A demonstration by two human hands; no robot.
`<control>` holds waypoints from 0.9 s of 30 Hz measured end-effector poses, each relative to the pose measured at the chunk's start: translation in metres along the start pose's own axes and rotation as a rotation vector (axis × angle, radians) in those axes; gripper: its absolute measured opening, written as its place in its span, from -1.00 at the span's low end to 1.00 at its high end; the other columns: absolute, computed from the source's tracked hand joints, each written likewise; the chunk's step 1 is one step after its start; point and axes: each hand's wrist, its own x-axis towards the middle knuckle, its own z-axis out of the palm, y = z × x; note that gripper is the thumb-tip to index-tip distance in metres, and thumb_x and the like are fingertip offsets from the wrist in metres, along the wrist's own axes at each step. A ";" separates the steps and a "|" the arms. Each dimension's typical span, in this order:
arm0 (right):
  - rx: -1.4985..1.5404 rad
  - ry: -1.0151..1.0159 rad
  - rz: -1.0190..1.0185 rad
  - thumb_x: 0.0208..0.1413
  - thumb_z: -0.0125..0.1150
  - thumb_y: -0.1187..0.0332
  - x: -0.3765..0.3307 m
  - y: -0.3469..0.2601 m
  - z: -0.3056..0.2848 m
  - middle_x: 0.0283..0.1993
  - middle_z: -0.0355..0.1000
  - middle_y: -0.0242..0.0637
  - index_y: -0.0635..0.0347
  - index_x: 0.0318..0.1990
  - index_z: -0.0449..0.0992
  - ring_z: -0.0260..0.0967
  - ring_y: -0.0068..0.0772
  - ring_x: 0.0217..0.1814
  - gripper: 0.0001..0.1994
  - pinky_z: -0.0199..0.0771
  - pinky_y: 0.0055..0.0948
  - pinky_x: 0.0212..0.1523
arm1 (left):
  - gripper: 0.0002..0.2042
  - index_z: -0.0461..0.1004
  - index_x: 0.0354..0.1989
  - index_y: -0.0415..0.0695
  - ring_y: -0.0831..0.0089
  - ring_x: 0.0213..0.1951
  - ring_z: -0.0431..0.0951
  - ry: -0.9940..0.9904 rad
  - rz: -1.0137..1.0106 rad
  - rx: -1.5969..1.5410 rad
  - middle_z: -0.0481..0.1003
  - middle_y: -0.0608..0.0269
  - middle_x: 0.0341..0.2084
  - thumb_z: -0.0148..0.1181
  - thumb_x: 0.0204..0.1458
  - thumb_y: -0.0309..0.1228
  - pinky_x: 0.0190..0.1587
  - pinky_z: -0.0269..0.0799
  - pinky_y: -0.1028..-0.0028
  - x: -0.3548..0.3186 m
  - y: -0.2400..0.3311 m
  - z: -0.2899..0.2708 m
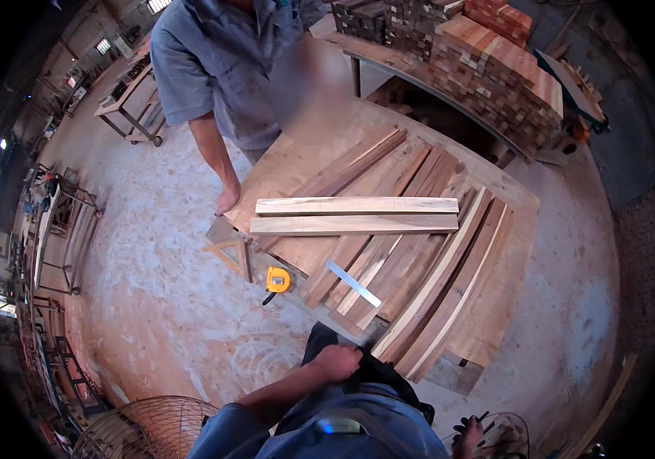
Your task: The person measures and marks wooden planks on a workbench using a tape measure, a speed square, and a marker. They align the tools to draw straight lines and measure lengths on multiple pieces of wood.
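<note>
My left hand (337, 362) is closed in front of my waist, against my dark clothing; whatever its fingers may hold is hidden. At the lower edge, right of my body, my right hand (466, 439) shows small, with dark pieces around its fingers that I cannot make out. On the table ahead, two pale squared wood strips (354, 224) lie side by side across several darker boards (419, 256). A steel ruler (354, 284) rests slantwise on the boards. Near the table's left corner are a yellow tape measure (278, 280) and a wooden triangle square (229, 252).
Across the table (523, 229) stands a co-worker (224, 65) in a grey-blue shirt, one hand (228, 199) at its edge. Stacked wood blocks (488, 84) fill a bench behind. A wire fan guard (144, 432) is at lower left; a wheeled cart (60, 229) stands far left.
</note>
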 end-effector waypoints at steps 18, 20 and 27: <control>0.021 -0.054 -0.013 0.27 0.11 0.20 -0.002 -0.007 0.028 -0.21 0.51 -0.11 0.24 0.06 0.33 0.45 -0.35 -0.61 -0.65 0.14 -0.49 -0.82 | -0.80 0.51 -0.27 -0.11 0.00 -0.15 0.59 0.189 -0.123 -0.137 0.57 -0.03 -0.27 0.05 0.13 -0.27 -0.09 0.51 0.08 0.012 -0.018 -0.052; 0.013 -0.041 -0.030 0.27 0.11 0.20 -0.007 -0.013 0.030 -0.21 0.51 -0.10 0.24 0.08 0.32 0.45 -0.36 -0.61 -0.64 0.13 -0.50 -0.82 | -0.79 0.51 -0.26 -0.11 -0.01 -0.16 0.59 0.192 -0.160 -0.102 0.57 -0.03 -0.25 0.02 0.14 -0.27 -0.09 0.51 0.07 0.024 -0.027 -0.067; 0.066 0.018 -0.107 0.30 0.10 0.11 -0.006 -0.043 0.037 -0.17 0.51 -0.22 0.17 0.03 0.36 0.43 -0.46 -0.54 -0.65 0.11 -0.55 -0.80 | -0.75 0.54 -0.14 -0.16 0.01 -0.17 0.60 0.355 -0.164 -0.110 0.58 -0.04 -0.27 0.04 0.13 -0.29 -0.09 0.51 0.10 0.030 -0.044 -0.089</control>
